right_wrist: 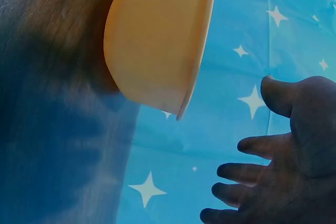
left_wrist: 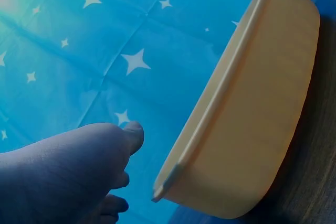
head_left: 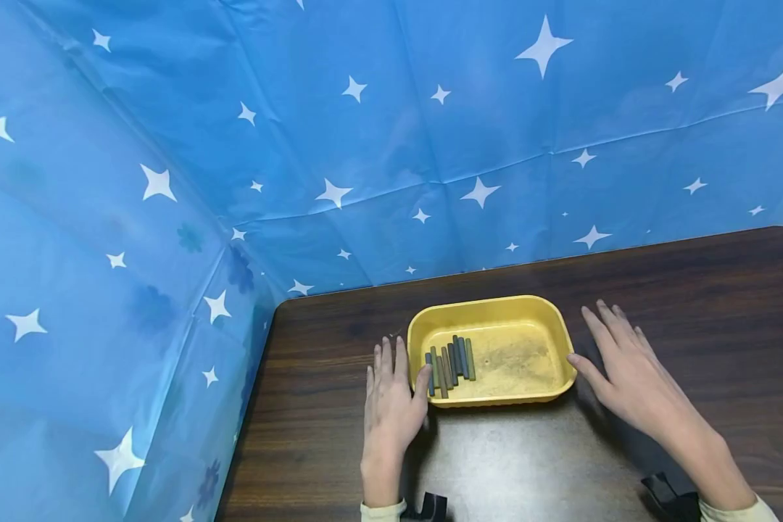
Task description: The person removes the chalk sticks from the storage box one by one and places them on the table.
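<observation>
A yellow rectangular plastic tub [head_left: 515, 348] sits on the dark wooden table. Inside it, toward the left end, several thin dark sticks [head_left: 453, 362] in grey, blue and olive tones lie side by side in a row. My left hand [head_left: 391, 406] is at the tub's left end, fingers straight, its thumb overlapping the rim in the head view. At the other end my right hand [head_left: 633, 377] is spread, with the thumb tip right at the rim. The right wrist view shows the right hand [right_wrist: 273, 166] with fingers extended and nothing in them. Dark smudges mark the tub's floor.
Blue cloth [head_left: 391, 145] with white stars hangs behind and to the left of the table [head_left: 509, 464]. The table's rounded back-left corner is beside the cloth. Black straps [head_left: 672, 496] are on both wrists.
</observation>
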`<state>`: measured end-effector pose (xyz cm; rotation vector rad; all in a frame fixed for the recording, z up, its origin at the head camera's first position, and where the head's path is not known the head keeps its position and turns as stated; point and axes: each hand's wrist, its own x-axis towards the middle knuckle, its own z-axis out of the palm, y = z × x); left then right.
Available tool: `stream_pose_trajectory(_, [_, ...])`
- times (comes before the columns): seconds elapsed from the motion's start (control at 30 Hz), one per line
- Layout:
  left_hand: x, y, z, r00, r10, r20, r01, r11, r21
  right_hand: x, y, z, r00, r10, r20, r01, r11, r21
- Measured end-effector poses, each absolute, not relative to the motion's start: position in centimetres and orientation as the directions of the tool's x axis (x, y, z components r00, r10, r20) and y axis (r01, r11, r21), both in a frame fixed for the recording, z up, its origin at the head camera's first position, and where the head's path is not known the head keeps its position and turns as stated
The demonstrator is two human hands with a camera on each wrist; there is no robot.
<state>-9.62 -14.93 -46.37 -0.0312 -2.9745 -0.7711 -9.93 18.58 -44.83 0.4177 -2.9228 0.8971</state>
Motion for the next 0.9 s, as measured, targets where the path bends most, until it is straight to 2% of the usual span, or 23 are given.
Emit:
stream_pose_trajectory(0.27, [-10.1,-15.0,-47.0,-0.997,-0.001,0.082,0.041,0.859,0.51,-10.2,18.0,-44.9,-0.959,-0.249,0.137,-0.283,0.797,-0.534])
stream_pose_trajectory(0.7, [-11.2,-14.7,-49.3,-0.964,-0.127,0.235,0.097,0.652,0.752,-10.9,16.2,-44.5,-0.945,-0.298,0.137,-0.324,0.776,-0.541])
stream_pose_trajectory(0.9, [-11.5,-14.9,-50.1,-0.947,-0.187,0.263,0.112,0.574,0.811,-11.3,15.2,-44.4,-0.946,-0.301,0.122,-0.317,0.773,-0.55])
